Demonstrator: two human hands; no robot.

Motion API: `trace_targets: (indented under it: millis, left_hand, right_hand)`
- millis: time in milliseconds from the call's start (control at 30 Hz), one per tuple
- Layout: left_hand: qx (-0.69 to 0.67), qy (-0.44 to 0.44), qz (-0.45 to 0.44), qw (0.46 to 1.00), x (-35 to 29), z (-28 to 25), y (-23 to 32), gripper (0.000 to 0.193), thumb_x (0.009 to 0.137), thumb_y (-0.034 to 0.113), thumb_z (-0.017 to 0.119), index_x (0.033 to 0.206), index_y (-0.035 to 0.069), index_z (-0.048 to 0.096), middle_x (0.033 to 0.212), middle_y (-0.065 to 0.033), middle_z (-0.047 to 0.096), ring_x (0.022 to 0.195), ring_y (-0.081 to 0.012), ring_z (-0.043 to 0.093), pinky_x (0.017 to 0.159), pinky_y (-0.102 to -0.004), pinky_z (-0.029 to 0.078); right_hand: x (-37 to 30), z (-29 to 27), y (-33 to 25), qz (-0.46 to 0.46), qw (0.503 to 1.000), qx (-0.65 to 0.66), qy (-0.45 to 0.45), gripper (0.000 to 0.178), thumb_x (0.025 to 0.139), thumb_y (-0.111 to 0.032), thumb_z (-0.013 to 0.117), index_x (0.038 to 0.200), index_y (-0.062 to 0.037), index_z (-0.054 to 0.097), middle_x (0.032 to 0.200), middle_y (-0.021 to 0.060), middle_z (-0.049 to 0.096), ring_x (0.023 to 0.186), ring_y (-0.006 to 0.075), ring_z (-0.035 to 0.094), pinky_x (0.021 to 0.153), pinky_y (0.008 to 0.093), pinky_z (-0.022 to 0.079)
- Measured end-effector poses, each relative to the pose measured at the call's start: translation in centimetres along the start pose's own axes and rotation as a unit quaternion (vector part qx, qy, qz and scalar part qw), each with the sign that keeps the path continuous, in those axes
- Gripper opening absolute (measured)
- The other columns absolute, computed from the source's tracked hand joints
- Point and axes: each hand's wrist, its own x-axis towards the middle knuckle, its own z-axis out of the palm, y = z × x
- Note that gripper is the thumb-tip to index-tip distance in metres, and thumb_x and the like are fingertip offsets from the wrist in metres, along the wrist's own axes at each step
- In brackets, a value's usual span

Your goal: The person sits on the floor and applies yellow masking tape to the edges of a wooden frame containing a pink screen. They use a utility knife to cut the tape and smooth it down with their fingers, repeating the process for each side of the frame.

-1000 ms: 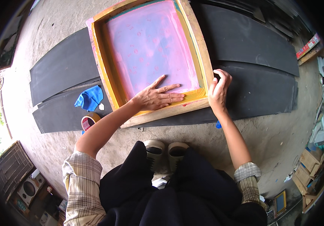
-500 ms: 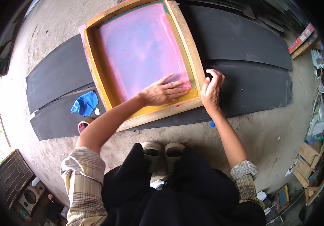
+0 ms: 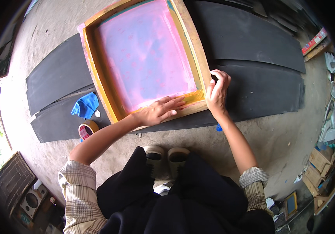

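Observation:
A wooden screen printing frame with a pink-stained mesh lies tilted before me. Its inner edges are lined with yellow-brown tape. My left hand lies flat over the near bar, fingers stretched to the right along it, holding nothing loose. At the near right corner, my right hand grips the frame's outer side with bent fingers, its thumb against the wood. Left of the frame sit a roll of tape and a crumpled blue cloth.
Black boards lie beneath the frame on the concrete floor. A small blue thing shows below my right wrist. Wooden boxes and clutter line the right side; a speaker stands at lower left.
My left hand has slid off the mesh corner, back and left onto the near bar. The tape roll shows more fully now. My right hand stays at the frame's corner.

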Motion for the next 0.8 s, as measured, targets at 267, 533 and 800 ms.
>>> trace_targets:
  millis: [267, 533, 800]
  left_hand:
    - [-0.095, -0.053, -0.089, 0.990, 4.1, 1.3, 2.4, 0.077, 0.093, 0.051, 0.038, 0.143, 0.000, 0.009, 0.143, -0.0192, 0.030, 0.134, -0.0340, 0.025, 0.112, -0.0420, 0.019]
    - [0.056, -0.013, 0.034, 0.998, 5.8, 0.5, 1.6, 0.052, 0.092, 0.038, 0.045, 0.130, 0.002, 0.042, 0.130, -0.0167, 0.044, 0.120, -0.0281, 0.043, 0.107, -0.0414, 0.028]
    - [0.412, 0.028, 0.210, 0.886, 6.1, -0.3, -2.5, 0.055, 0.075, 0.026, 0.059, 0.130, 0.028, 0.049, 0.129, 0.0076, 0.042, 0.127, -0.0134, 0.032, 0.109, -0.0457, 0.026]
  right_hand:
    - [-0.1, 0.0, -0.1, 0.006, 1.000, 0.023, 0.007, 0.035, 0.079, 0.008, 0.045, 0.113, -0.0017, 0.044, 0.107, 0.0149, 0.050, 0.100, 0.0322, 0.047, 0.091, 0.0452, 0.033]
    - [0.0, -0.4, 0.2, 0.006, 1.000, 0.009, 0.013, 0.034, 0.079, 0.007, 0.045, 0.112, -0.0009, 0.044, 0.107, 0.0161, 0.050, 0.100, 0.0325, 0.047, 0.090, 0.0445, 0.035]
    - [-0.1, -0.1, 0.1, 0.010, 1.000, 0.015, 0.018, 0.034, 0.079, 0.009, 0.045, 0.111, 0.0001, 0.044, 0.105, 0.0169, 0.049, 0.099, 0.0330, 0.047, 0.089, 0.0442, 0.036]
